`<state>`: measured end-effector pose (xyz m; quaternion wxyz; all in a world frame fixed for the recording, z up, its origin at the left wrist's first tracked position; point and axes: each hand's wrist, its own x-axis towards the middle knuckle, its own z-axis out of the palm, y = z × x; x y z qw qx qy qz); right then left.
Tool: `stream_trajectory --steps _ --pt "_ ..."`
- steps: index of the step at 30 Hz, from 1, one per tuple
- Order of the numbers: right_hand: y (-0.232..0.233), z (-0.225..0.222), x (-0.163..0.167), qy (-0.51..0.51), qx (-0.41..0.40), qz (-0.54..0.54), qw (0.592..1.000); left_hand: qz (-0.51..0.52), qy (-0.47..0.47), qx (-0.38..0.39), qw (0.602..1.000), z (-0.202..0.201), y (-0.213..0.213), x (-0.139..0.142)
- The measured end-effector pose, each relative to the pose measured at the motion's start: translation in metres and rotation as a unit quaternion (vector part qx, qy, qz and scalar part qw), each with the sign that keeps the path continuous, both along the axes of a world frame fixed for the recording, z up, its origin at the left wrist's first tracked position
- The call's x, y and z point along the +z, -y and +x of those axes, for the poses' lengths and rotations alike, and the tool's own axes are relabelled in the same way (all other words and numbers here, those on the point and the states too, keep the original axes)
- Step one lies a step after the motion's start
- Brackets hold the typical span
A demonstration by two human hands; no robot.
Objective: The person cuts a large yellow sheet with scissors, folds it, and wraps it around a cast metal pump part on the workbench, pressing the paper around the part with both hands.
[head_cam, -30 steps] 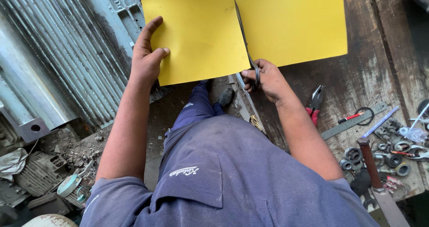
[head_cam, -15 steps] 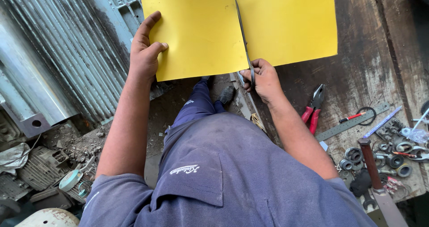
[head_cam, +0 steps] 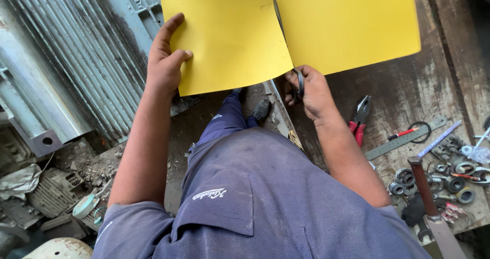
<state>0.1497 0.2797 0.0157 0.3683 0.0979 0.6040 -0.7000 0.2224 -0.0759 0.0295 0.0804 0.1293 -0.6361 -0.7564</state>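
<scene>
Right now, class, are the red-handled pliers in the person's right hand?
No: the right hand holds scissors cutting the yellow sheet; the pliers lie on the bench.

Worn wooden workbench [head_cam: 408, 85], dark and stained. Red-handled pliers [head_cam: 360, 116] lie on it, steel ruler [head_cam: 406, 139] angled just beside. Red pen [head_cam: 400, 134] touches a black ring [head_cam: 419, 132] above the ruler. Pile of washers and metal rings [head_cam: 449, 172] near right edge; brown-handled tool [head_cam: 423, 187] lies across the pile's near side. Left: ribbed grey metal casing [head_cam: 66, 60], scrap motor parts [head_cam: 51, 192] on dirty floor, roll of tape [head_cam: 85, 206] among them.
</scene>
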Motion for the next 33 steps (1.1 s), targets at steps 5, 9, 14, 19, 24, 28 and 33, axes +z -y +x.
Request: stream_trajectory --steps 5,9,14,19,24,28,33 --pt "-0.019 0.000 0.016 -0.054 0.005 0.053 0.997 -0.057 -0.034 -0.033 0.997 -0.003 -0.025 0.035" --pt "-0.050 0.031 0.017 -0.048 -0.021 0.055 0.997 -0.052 -0.027 -0.072 0.996 0.004 -0.045 0.046" --pt "-0.063 0.075 -0.015 -0.059 -0.096 -0.036 0.993 -0.078 -0.046 -0.130 0.987 0.005 -0.061 0.034" --pt "-0.033 0.063 -0.044 -0.051 -0.129 -0.013 0.990 -0.164 0.068 -0.112 0.978 -0.035 -0.067 0.042" --pt "-0.020 0.055 -0.039 -0.043 -0.139 0.014 0.989 -0.625 -0.008 -0.072 0.778 -0.065 -0.093 0.058" --pt "-0.016 0.063 -0.039 -0.045 -0.151 0.014 0.987 -0.623 -0.095 -0.257 0.732 -0.149 -0.131 0.036" --pt "-0.009 0.066 -0.043 -0.046 -0.173 0.032 0.983 -0.625 -0.088 -0.245 0.736 -0.216 -0.140 0.005"
